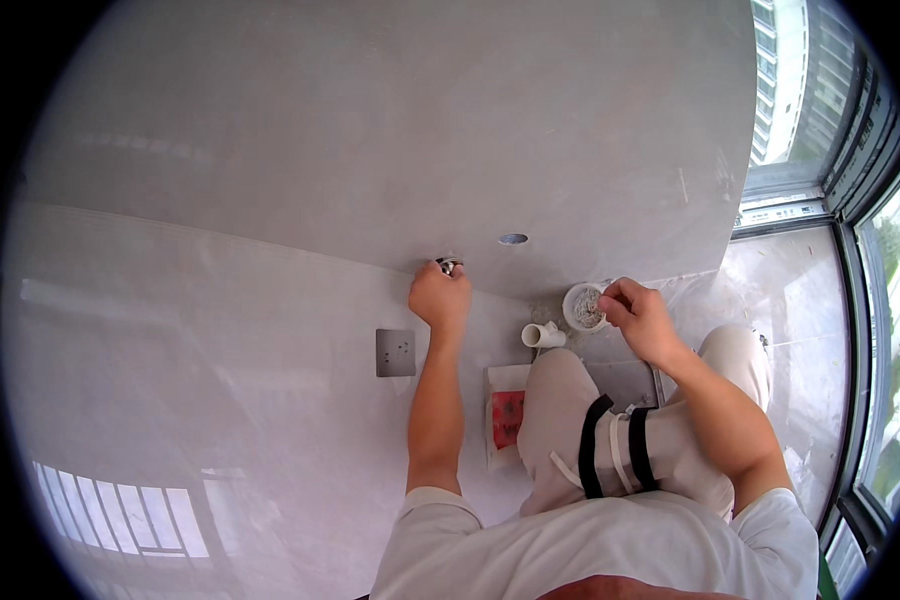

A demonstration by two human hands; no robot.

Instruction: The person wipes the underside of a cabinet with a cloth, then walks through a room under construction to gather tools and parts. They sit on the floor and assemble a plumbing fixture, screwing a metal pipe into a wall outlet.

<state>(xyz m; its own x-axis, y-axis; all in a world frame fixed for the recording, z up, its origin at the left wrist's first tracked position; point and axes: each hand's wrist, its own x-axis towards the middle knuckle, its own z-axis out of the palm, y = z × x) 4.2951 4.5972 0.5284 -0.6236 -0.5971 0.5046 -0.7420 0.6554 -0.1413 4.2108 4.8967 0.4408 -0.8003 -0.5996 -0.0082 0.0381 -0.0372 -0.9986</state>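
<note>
My left hand (440,294) is closed at the tiled wall, its fingers curled round a small shiny metal piece (449,266) whose kind I cannot make out. My right hand (642,318) is at the rim of a round white container (582,307) with greyish-white stuff inside. Its thumb and forefinger are pinched together, and whatever they may hold is too small to name. Just left of the container lies a white plastic pipe fitting (543,336). A round hole (513,239) opens in the wall to the right of my left hand.
A grey socket plate (395,353) is set in the left wall, beside my left forearm. By my bent knee is a white and red bag (506,418). Dark-framed windows (850,260) run along the right side. Debris lies on the floor (790,290) near them.
</note>
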